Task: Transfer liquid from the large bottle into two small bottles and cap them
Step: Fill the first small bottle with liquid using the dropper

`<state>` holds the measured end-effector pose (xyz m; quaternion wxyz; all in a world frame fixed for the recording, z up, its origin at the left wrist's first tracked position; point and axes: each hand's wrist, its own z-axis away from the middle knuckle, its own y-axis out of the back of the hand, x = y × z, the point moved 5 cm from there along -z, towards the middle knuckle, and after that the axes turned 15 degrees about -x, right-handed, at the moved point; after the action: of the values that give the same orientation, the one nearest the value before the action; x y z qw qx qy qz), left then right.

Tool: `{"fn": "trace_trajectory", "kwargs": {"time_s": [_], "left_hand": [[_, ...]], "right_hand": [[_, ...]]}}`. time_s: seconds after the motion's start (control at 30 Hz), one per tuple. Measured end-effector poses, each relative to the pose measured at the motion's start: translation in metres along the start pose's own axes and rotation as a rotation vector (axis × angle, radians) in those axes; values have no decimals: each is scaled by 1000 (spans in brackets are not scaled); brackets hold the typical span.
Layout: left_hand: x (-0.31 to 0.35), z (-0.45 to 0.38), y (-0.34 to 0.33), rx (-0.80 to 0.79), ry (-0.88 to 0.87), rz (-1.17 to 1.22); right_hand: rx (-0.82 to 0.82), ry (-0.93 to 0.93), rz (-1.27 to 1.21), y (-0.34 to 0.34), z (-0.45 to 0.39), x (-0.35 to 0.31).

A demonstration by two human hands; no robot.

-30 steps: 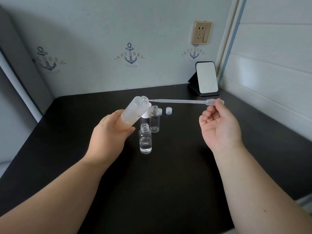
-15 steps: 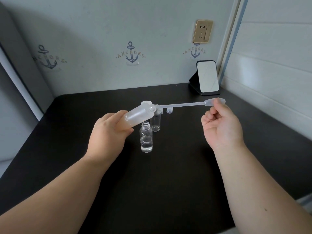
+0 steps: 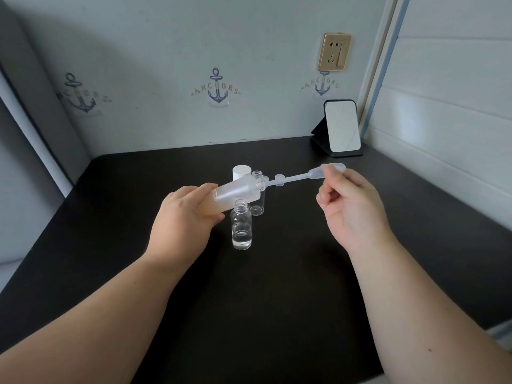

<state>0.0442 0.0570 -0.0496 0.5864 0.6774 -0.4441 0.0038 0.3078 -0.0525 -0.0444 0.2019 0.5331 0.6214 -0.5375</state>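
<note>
Left hand (image 3: 181, 217) wraps the frosted large bottle (image 3: 235, 194), tipped almost flat above the desk (image 3: 277, 300), mouth aimed right. Right hand (image 3: 352, 206) pinches the bulb of the pipette (image 3: 296, 177), and the stem tip sits right at the bottle's opening, whether just inside I can't tell. Below, the near small bottle (image 3: 242, 227) stands uncapped with a little clear liquid at the bottom; the far small bottle (image 3: 257, 200) stands open just behind it, looking empty. A white cap (image 3: 241, 172) and two small caps (image 3: 279, 180) wait at the back, so capping is not yet done.

The risks, as I read them: with the bottle laid that flat, liquid could run out of the neck onto the desk. A bulb squeeze with the tip short of the liquid draws only air. And the bottle's shoulder hovers right over the near small bottle, so one dip could topple it and spill its contents
</note>
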Motion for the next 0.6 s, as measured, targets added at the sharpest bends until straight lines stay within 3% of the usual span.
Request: {"fn": "trace_trajectory", "kwargs": {"time_s": [0.3,0.6], "left_hand": [[0,0,-1,-3,6,6],[0,-1,-1,0,10,-11]], "right_hand": [[-126,-68,120,-11,0,8],[-45,-49,-59,-2,-1,5]]}}
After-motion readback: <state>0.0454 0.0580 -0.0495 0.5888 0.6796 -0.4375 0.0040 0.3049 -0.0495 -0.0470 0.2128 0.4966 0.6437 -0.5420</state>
